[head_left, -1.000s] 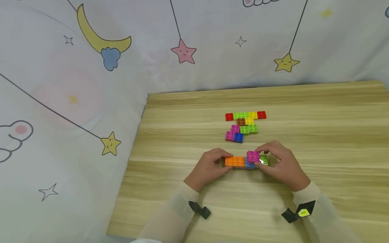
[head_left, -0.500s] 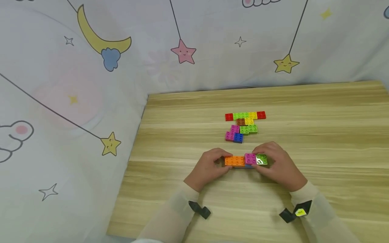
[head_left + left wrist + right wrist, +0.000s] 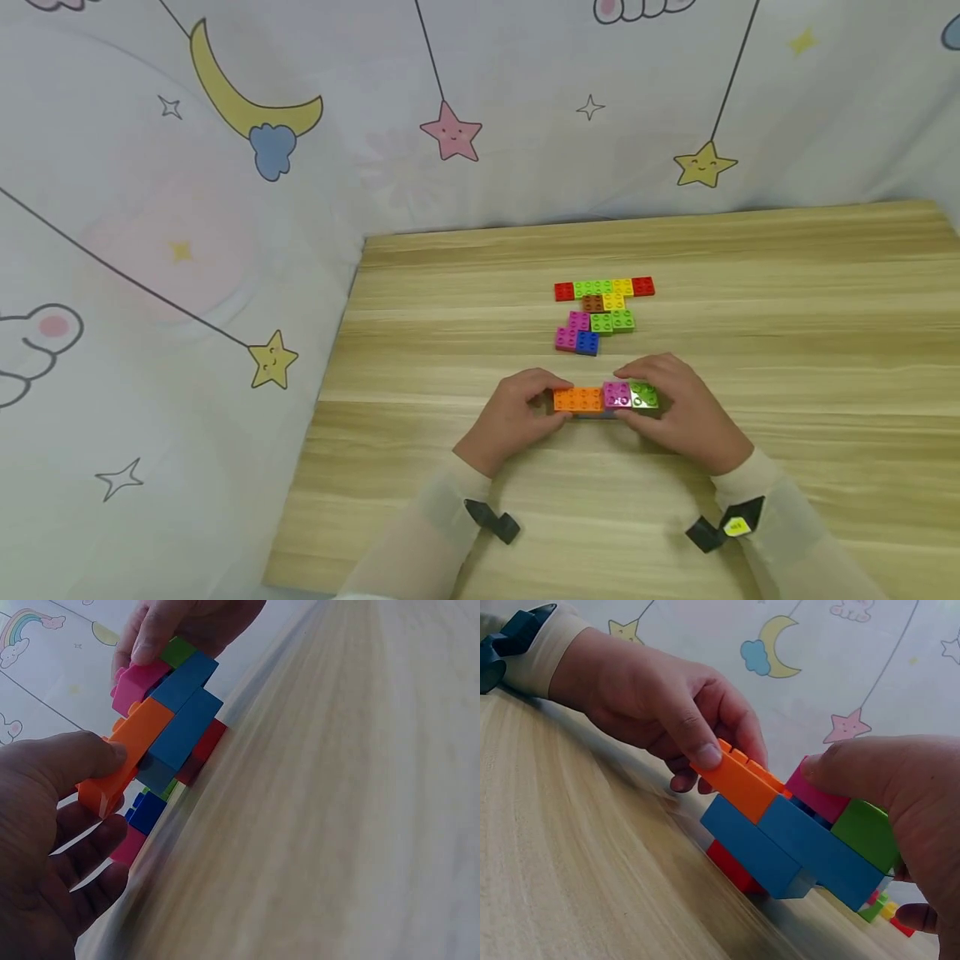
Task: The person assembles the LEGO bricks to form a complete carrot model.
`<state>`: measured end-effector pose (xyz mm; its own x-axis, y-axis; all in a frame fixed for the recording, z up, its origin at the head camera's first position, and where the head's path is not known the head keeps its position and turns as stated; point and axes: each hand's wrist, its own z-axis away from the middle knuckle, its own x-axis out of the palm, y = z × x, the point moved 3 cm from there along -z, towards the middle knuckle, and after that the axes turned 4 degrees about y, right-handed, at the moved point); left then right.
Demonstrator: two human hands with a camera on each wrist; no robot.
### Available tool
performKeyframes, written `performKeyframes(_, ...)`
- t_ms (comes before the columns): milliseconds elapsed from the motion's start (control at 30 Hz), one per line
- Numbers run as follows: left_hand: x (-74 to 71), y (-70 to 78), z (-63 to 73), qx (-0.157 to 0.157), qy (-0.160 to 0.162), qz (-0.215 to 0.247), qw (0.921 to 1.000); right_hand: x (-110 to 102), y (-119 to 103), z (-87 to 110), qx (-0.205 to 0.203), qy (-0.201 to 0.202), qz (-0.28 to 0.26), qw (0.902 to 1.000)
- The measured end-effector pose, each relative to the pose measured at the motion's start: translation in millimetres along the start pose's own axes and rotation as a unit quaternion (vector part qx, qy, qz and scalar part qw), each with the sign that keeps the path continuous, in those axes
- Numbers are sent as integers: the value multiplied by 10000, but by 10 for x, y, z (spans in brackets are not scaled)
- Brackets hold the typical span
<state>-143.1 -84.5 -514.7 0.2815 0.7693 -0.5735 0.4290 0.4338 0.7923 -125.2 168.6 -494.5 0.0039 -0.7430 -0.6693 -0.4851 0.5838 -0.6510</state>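
1. The left hand (image 3: pixel 517 414) pinches the orange brick (image 3: pixel 578 399) at the left end of a small brick assembly (image 3: pixel 795 840); the thumb lies on top.
2. The right hand (image 3: pixel 686 412) clamps the magenta brick (image 3: pixel 617 393) and green brick (image 3: pixel 644 395) at the right end.
3. The assembly sits on the wooden table (image 3: pixel 750 292), nearer the person than a flat cluster of bricks (image 3: pixel 602 312).
4. These look like light, rigid, smooth plastic; gripping the side walls seems safest.
5. Both wrists stay low, palms turned inward.
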Motion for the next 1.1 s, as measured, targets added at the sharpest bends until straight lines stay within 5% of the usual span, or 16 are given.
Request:
performKeyframes(500, -6, -4, -1, 84, 27, 105, 9999, 52, -20, -40, 138, -301, -127, 9994)
performKeyframes(1100, 8, -20, -4, 39, 21, 7, 10000, 61, 26, -23, 83, -205, -154, 9996)
